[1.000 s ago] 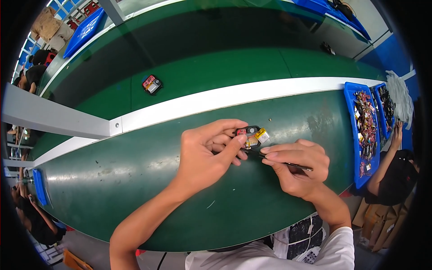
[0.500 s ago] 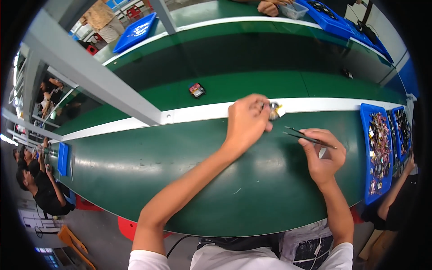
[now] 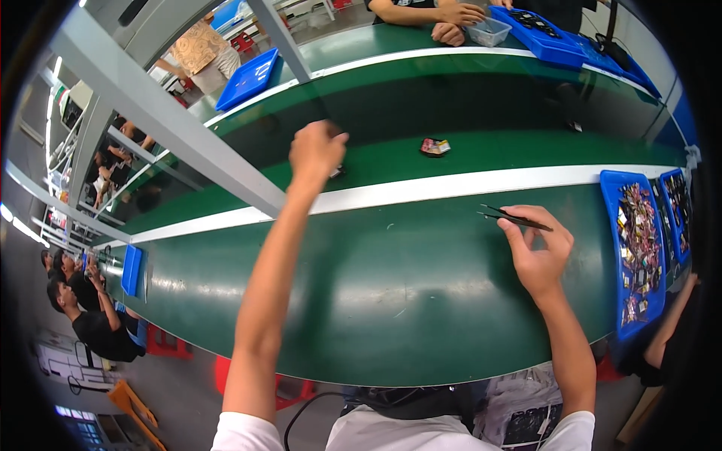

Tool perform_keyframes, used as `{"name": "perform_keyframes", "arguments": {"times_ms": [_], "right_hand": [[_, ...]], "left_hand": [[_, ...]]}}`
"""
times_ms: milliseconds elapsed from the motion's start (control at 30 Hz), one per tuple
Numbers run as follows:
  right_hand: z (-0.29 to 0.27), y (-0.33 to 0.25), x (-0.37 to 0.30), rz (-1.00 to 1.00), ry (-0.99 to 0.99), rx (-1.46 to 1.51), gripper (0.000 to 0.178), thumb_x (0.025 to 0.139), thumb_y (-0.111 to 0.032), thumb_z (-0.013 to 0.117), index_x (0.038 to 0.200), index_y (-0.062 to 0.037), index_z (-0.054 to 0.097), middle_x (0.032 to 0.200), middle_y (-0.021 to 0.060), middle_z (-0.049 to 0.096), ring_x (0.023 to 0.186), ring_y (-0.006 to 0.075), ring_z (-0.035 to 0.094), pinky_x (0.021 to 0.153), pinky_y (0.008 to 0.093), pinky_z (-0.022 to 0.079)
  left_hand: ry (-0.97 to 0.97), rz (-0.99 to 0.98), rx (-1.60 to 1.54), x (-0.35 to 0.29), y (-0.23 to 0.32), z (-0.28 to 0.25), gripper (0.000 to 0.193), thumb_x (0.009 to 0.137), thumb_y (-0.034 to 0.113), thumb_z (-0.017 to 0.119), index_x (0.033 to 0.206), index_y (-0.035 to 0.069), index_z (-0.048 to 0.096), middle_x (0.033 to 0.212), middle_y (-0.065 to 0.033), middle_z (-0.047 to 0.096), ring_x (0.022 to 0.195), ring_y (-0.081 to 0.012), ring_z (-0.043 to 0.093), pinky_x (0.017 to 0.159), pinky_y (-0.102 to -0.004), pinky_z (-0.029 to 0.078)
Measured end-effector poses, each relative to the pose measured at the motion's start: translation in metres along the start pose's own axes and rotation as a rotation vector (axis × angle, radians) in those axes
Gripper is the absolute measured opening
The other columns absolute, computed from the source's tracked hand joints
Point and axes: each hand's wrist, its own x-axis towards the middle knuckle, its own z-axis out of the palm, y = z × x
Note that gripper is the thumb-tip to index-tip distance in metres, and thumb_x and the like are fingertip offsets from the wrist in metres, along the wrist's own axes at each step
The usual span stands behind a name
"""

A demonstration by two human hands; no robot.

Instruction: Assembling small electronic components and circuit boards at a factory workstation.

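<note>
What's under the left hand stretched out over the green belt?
A small dark thing peeks out beside the left hand, against the green belt. The hand and wrist cover the rest, so its whole shape can't be seen.

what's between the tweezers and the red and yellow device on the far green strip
Head view: the white rail runs between the tweezers and device, green surface on both sides.

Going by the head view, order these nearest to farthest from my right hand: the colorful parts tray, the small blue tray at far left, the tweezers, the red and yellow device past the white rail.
1. Tweezers: held in the right hand.
2. Colorful parts tray: to its right.
3. Red and yellow device: ahead and leftward.
4. Small blue tray: far left.
</note>
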Motion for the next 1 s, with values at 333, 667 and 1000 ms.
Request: {"name": "perform_keyframes", "arguments": {"times_ms": [333,667,1000], "right_hand": [[0.001,0.011,-0.001,0.139,0.095,-0.031,0.010,0.081,0.002,0.081,0.082,0.0054,0.072,0.095,0.0071,0.077,0.045,0.0045,0.039,0.046,0.0233,0.032],[0.001,0.020,0.002,0.179,0.131,-0.086,0.009,0.080,0.000,0.081,0.087,0.0017,0.076,0.090,0.0051,0.076,0.046,0.0053,0.039,0.046,0.0244,0.033],[-0.004,0.037,0.000,0.255,0.146,-0.081,0.015,0.080,-0.004,0.082,0.094,-0.0023,0.077,0.075,0.0018,0.071,0.046,0.0044,0.036,0.046,0.0254,0.029]], "left_hand": [[-0.186,-0.202,-0.060,-0.014,-0.063,-0.004,0.023,0.086,0.014,0.074,0.107,0.005,0.075,0.105,-0.0135,0.077,0.099,-0.0323,0.073,0.086,-0.0420,0.056],[0.251,0.226,-0.097,-0.062,0.001,0.011,0.011,0.089,0.009,0.070,0.095,0.000,0.073,0.090,-0.0143,0.071,0.076,-0.0280,0.069,0.071,-0.0407,0.054],[-0.362,0.334,-0.724,-0.131,0.107,0.065,0.014,0.083,-0.001,0.077,0.096,-0.001,0.075,0.084,-0.0032,0.065,0.063,-0.0069,0.050,0.061,-0.0250,0.044]]}}
